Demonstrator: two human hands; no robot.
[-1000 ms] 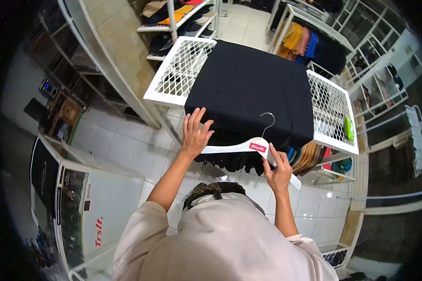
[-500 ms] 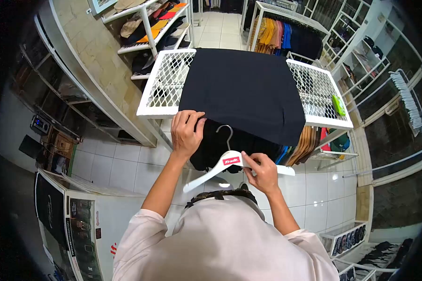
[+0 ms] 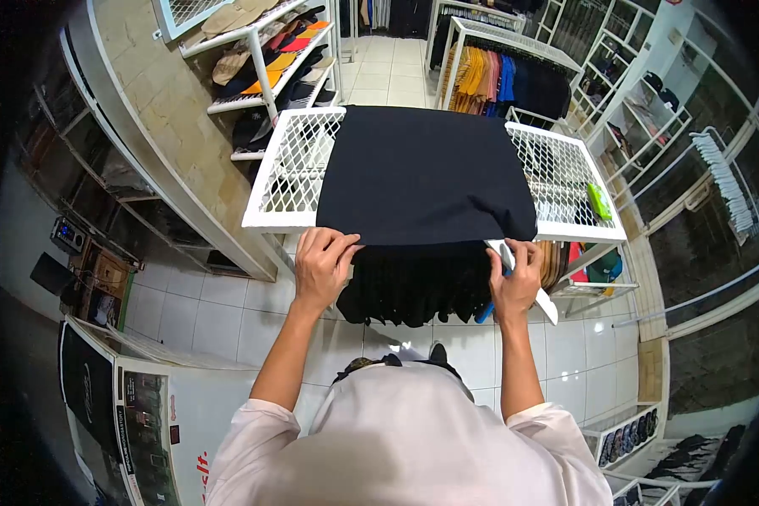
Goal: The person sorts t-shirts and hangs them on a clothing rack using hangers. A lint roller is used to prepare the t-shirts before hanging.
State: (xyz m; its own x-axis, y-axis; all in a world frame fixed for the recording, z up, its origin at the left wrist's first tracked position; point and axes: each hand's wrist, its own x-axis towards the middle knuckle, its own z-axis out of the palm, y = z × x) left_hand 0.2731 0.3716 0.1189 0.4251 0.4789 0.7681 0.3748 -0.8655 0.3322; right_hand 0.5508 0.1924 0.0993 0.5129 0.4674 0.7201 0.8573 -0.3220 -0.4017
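Observation:
A black garment (image 3: 422,173) lies spread over a white mesh-topped table (image 3: 270,221), its near edge hanging at the front. My left hand (image 3: 322,268) pinches that near edge at its left corner. At the right corner, my right hand (image 3: 516,282) grips a white hanger (image 3: 546,309). One arm of the hanger sticks out below my fingers, and its upper part goes in at the garment's edge. The cloth is humped just above there. The hanger's hook and the rest of it are hidden by the garment and my hand.
Black clothes (image 3: 413,287) hang under the table in front of me. A green packet (image 3: 599,202) rests on the mesh at the right. Beyond are cap shelves (image 3: 266,72) and a rack of coloured shirts (image 3: 481,80). White hangers (image 3: 723,181) hang on a rail at far right.
My right hand has moved the hanger right and up from the middle to the garment's right corner, where part of it is now under the cloth. My left hand keeps its pinch, slightly lower in view.

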